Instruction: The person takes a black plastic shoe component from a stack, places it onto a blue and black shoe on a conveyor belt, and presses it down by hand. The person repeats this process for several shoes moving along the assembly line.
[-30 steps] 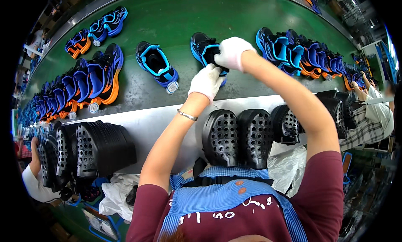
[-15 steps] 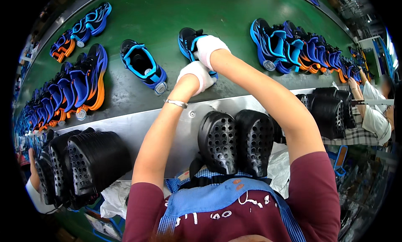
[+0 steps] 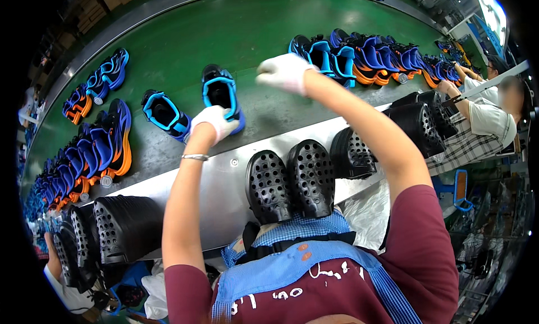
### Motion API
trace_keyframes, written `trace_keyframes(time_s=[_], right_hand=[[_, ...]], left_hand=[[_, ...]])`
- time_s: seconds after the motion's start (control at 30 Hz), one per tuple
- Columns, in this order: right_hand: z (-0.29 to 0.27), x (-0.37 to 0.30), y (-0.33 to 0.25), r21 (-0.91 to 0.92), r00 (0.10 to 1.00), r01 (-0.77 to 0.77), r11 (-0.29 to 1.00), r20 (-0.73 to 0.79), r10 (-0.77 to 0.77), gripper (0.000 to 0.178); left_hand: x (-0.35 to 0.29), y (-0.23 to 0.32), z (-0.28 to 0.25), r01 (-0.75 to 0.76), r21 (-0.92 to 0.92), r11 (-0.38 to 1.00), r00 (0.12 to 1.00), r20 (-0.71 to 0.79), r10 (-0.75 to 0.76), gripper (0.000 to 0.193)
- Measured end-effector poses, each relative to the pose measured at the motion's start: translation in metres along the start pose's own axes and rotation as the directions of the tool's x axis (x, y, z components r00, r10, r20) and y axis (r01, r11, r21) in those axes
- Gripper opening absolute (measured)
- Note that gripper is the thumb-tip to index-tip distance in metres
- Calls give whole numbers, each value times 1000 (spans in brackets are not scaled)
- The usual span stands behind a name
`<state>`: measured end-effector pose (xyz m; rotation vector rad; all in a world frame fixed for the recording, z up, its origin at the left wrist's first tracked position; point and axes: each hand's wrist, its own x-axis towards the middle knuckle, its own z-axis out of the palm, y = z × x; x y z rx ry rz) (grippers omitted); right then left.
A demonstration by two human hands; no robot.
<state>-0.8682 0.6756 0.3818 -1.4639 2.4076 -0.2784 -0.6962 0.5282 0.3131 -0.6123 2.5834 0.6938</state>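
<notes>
My left hand [image 3: 214, 123], in a white glove, is closed on the heel of a black sneaker [image 3: 212, 77] with light blue lining and a blue sole. The shoe stands upright on the green table, toe pointing away from me. Just left of it stands a matching sneaker [image 3: 163, 112], tilted outward. My white-gloved right hand [image 3: 285, 73] hangs over the table with curled fingers and no object visible in them. It is close to the near end of a row of sneakers [image 3: 320, 57] at the right.
More blue and orange sneakers [image 3: 92, 144] line the left side, with a smaller group [image 3: 104, 80] behind them. Black perforated shoe lasts [image 3: 269, 184] stand along the metal ledge [image 3: 224, 195] before me, with others [image 3: 126, 228] leftward. Another person [image 3: 488, 119] works at the right.
The sneaker has moved left, next to its match. My right hand has let go of it and moved apart, while my left stays at its heel. The whole view has shifted.
</notes>
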Motion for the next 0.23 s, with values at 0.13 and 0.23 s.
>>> trace_keyframes(time_s=[0.13, 0.23], right_hand=[[-41, -38, 79, -279, 975, -219, 935, -82, 204, 39], [-38, -48, 111, -414, 945, -228, 881, 125, 303, 52]], left_hand=[[-10, -31, -3, 66, 60, 996, 998, -6, -65, 52], [-12, -43, 6, 107, -5, 994, 993, -54, -107, 55]])
